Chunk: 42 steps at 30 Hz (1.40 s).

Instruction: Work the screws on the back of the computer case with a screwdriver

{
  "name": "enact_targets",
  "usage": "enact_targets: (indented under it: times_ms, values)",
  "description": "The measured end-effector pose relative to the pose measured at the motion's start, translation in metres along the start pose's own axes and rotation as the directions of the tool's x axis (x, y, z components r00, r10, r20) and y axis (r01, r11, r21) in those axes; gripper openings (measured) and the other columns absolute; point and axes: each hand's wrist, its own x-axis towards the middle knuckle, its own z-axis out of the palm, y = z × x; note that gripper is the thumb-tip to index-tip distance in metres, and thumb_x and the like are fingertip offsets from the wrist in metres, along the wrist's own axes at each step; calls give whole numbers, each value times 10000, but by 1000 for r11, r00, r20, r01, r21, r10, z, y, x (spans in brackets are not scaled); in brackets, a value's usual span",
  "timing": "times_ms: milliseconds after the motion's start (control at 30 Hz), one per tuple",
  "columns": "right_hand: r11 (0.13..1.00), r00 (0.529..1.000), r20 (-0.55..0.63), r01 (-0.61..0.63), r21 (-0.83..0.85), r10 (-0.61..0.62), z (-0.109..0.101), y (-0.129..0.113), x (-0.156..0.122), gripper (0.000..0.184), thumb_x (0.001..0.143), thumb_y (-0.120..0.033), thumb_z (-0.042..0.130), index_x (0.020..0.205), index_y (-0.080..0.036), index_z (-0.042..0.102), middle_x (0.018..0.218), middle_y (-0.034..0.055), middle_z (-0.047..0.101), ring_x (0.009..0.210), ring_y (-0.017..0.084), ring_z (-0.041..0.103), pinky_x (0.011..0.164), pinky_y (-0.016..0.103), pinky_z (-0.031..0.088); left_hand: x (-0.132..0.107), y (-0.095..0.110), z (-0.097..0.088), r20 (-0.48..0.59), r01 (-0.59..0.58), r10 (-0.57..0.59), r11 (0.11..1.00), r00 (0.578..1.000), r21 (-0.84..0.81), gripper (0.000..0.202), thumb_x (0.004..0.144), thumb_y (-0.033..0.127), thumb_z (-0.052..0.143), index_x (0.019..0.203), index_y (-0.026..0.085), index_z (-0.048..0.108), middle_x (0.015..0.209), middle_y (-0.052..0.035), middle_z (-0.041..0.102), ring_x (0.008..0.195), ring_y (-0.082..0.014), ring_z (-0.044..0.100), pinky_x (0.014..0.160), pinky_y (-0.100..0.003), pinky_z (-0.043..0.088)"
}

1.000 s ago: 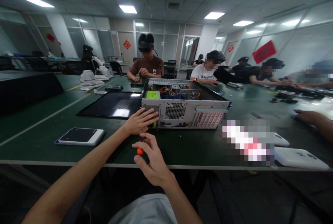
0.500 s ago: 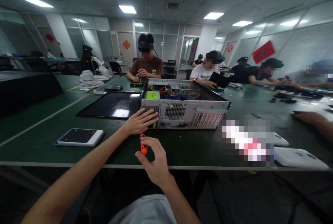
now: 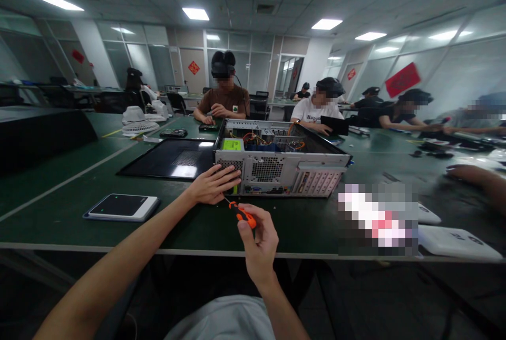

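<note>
An open computer case (image 3: 272,171) lies on its side on the green table, its rear panel facing me and cables showing inside. My left hand (image 3: 215,184) rests with fingers spread against the left end of that panel, over the perforated grille. My right hand (image 3: 261,242) grips an orange and black screwdriver (image 3: 245,217) by its handle. The shaft slants up and left toward the lower edge of my left hand; its tip is hidden there. A black side panel (image 3: 169,158) lies flat left of the case.
A white and black flat device (image 3: 122,207) lies on the left of the table (image 3: 190,232). White fans (image 3: 138,125) stand farther back. Toward the right edge are a white device (image 3: 458,240) and a person's arm (image 3: 476,176). Other people sit across the table.
My right hand has moved right with the screwdriver, which now slants rather than standing nearly in line with my view. My left hand stays on the case.
</note>
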Motion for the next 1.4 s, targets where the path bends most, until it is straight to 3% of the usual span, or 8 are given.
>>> enact_targets:
  times_ms: [233, 367, 500, 600, 667, 833, 1167, 1400]
  values:
    - [995, 978, -194, -58, 85, 73, -33, -11, 15, 130, 949, -293, 651, 1042, -218, 702, 1046, 64, 732, 859, 185, 729, 818, 357, 608, -6, 3, -21, -231, -31, 34, 999, 972, 16, 493, 906, 256, 546, 1392, 230, 622, 1480, -114, 598, 1436, -301, 479, 1205, -515, 337]
    - [972, 961, -219, -130, 194, 172, -59, -7, 32, 146, 857, -244, 617, 996, -215, 652, 959, 40, 706, 753, 184, 710, 752, 377, 601, -9, 8, -45, -311, 93, -91, 996, 946, -10, 291, 907, 191, 513, 1084, 225, 742, 1103, -95, 764, 1084, -261, 679, 964, -456, 513]
    - [963, 953, -151, -247, 106, 261, -81, 3, 43, 352, 734, -201, 565, 1083, -243, 589, 937, 6, 665, 643, 135, 629, 587, 274, 509, -7, 24, -65, -36, 138, -143, 984, 989, -110, 215, 893, 183, 527, 955, 176, 734, 860, -72, 745, 792, -215, 677, 747, -358, 529]
    - [918, 955, 31, -273, -287, 294, -88, 9, 44, 389, 735, -226, 631, 1124, -232, 627, 853, -17, 624, 642, 129, 582, 621, 266, 485, -9, 37, -71, 231, 210, -164, 959, 959, -192, 194, 906, 229, 572, 985, 176, 742, 930, -70, 754, 822, -218, 701, 739, -335, 540]
    - [838, 935, 123, -232, -494, 332, -87, 10, 42, 359, 744, -269, 701, 1098, -220, 669, 808, -25, 607, 653, 132, 571, 666, 273, 489, -12, 41, -71, 319, 245, -167, 944, 933, -221, 196, 936, 245, 573, 999, 182, 748, 967, -68, 754, 851, -216, 713, 748, -321, 547]
    - [748, 908, 181, -183, -638, 377, -83, 9, 40, 172, 803, -374, 722, 845, -215, 671, 734, -18, 621, 674, 155, 585, 644, 272, 448, -14, 42, -64, 349, 273, -173, 926, 921, -261, 212, 985, 218, 545, 1031, 196, 751, 1032, -61, 751, 902, -200, 720, 796, -303, 555]
    - [621, 946, -3, -215, -754, 324, -87, 9, 45, 514, 921, -688, 513, 655, -250, 476, 587, -31, 509, 567, 163, 496, 575, 297, 352, -3, 49, -71, 351, 317, -189, 879, 917, -356, 276, 935, 218, 599, 1171, 222, 742, 1153, -59, 762, 1002, -220, 734, 854, -316, 575]
    - [589, 944, -57, -250, -769, 326, -87, 13, 45, 517, 977, -668, 348, 752, -246, 544, 825, 96, 683, 874, 298, 640, 841, 444, 449, -21, 38, -82, 421, 388, -235, 862, 876, -325, 254, 945, 246, 591, 1132, 246, 762, 1128, -41, 768, 972, -212, 739, 848, -309, 570]
